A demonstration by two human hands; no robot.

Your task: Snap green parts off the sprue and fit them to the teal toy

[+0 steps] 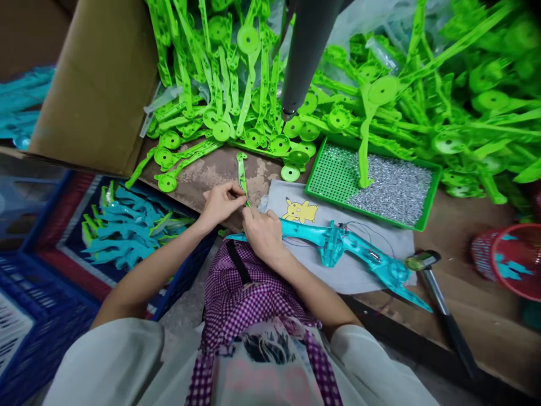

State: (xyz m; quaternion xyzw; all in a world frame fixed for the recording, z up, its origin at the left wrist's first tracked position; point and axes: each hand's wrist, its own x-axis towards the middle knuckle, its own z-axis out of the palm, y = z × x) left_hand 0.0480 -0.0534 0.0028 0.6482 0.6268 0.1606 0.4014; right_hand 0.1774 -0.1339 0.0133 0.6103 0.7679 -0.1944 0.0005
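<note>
My left hand [220, 202] and my right hand [262, 232] meet at the table's near edge, both pinched on a thin green plastic strip [242, 175] that stands up between them. Just right of my right hand a long teal plastic toy part [338, 248] with thin wires lies on a grey cloth [350, 270] printed with a yellow cartoon figure [300, 211]. My fingers are curled closed round the strip's lower end.
A big heap of green plastic parts [262, 90] covers the table's far side. A green tray [338, 169] holds small metal screws. A screwdriver [439, 299] lies at the right. A blue crate [54, 225] at the left holds teal pieces, beside a cardboard box [97, 84]. A dark pole [302, 56] hangs above.
</note>
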